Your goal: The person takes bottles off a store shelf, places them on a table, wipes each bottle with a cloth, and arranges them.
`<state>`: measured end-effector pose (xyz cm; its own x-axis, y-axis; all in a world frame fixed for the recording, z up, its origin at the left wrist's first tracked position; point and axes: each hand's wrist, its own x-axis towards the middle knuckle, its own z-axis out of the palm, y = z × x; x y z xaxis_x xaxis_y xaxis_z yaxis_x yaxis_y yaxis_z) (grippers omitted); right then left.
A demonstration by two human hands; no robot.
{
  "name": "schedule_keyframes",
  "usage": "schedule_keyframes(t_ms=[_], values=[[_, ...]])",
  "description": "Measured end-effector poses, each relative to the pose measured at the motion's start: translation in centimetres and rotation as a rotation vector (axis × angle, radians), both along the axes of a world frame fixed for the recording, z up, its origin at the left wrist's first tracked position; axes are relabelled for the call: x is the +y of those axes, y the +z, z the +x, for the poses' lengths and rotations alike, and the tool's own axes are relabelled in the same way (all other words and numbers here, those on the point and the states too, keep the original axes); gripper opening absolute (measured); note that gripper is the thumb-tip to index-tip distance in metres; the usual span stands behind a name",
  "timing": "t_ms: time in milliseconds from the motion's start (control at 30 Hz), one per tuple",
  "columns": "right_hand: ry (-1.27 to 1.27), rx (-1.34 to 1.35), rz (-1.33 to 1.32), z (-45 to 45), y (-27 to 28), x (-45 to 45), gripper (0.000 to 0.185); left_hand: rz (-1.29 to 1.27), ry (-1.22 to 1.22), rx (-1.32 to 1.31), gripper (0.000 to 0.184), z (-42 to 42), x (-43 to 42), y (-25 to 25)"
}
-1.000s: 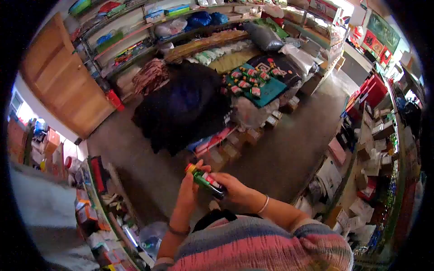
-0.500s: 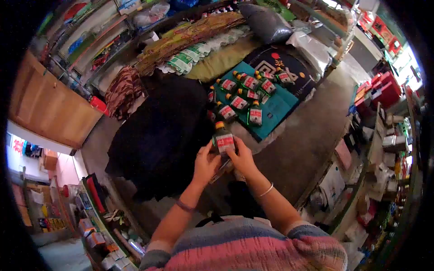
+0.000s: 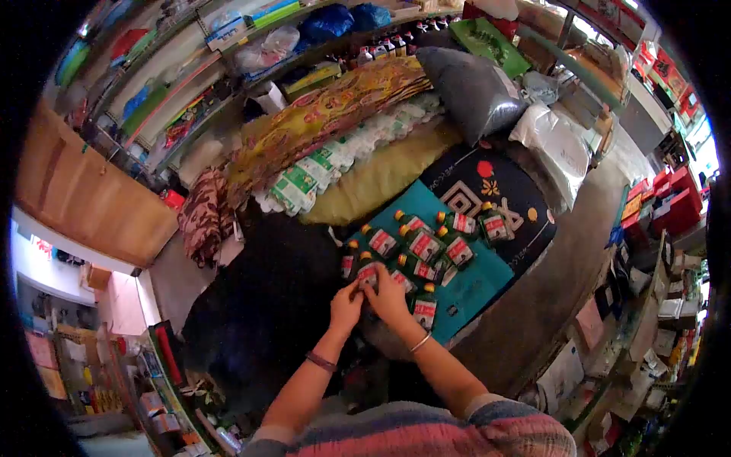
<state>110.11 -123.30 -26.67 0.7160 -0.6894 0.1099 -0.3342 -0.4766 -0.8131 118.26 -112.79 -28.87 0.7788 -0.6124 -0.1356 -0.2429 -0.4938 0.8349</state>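
A small green glass bottle with a yellow cap and a red-and-white label is between my two hands. My left hand closes on its lower left side, and my right hand grips it from the right. Just beyond my fingers, several matching bottles lie close together on a teal mat. One of these bottles is to the right of my right hand. My right hand partly covers the label of another.
The teal mat overlaps a black patterned mat. Dark cloth spreads at left. Behind are a yellow-green sack, rolled patterned sheeting and a grey plastic-wrapped bundle. Stocked shelving runs along the right.
My view has tipped upward. Both hands have carried the bottle forward, and it now sits beside the group of bottles, with my right hand overlapping them.
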Motion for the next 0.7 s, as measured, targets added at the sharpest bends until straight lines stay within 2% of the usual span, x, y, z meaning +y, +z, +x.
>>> schedule_keyframes(t_ms=[67, 167, 233, 367, 400, 467, 500, 567, 633, 700], values=[[-0.003, 0.047, 0.027, 0.1, -0.3, -0.1, 0.054, 0.033, -0.004, -0.057, 0.037, 0.5, -0.3, -0.8], [-0.006, 0.092, 0.002, 0.6, 0.2, -0.4, 0.05, 0.151, -0.062, -0.146, 0.039, 0.7, -1.0, 1.0], [0.003, 0.116, 0.053, 0.3, 0.6, -0.6, 0.05, 0.106, -0.069, -0.185, 0.037, 0.7, -1.3, 0.7], [0.0, 0.091, -0.076, 0.6, 0.4, -1.1, 0.047, 0.103, -0.096, -0.17, 0.035, 1.3, -1.6, -0.8], [-0.012, 0.13, -0.213, 0.8, -0.5, -1.1, 0.047, 0.087, -0.115, -0.148, 0.034, 1.3, -1.5, -1.0], [0.007, 0.196, -0.171, 0.7, 1.2, -0.9, 0.046, 0.025, -0.108, -0.119, 0.035, 1.8, -0.9, -3.0], [-0.023, 0.24, -0.146, 0.5, 1.7, -1.3, 0.046, 0.069, -0.137, -0.105, 0.034, 0.0, -2.2, 4.0], [-0.032, 0.169, -0.119, 0.6, 0.7, -1.2, 0.046, -0.022, -0.142, -0.006, 0.033, 1.4, -1.2, -0.2], [-0.088, 0.077, -0.23, 0.1, 0.6, -1.1, 0.046, -0.013, -0.165, -0.039, 0.033, 1.1, -1.6, 0.7], [-0.094, 0.049, -0.196, -0.7, 1.0, -1.2, 0.043, 0.089, -0.152, -0.167, 0.035, 0.8, -1.5, 1.5]])
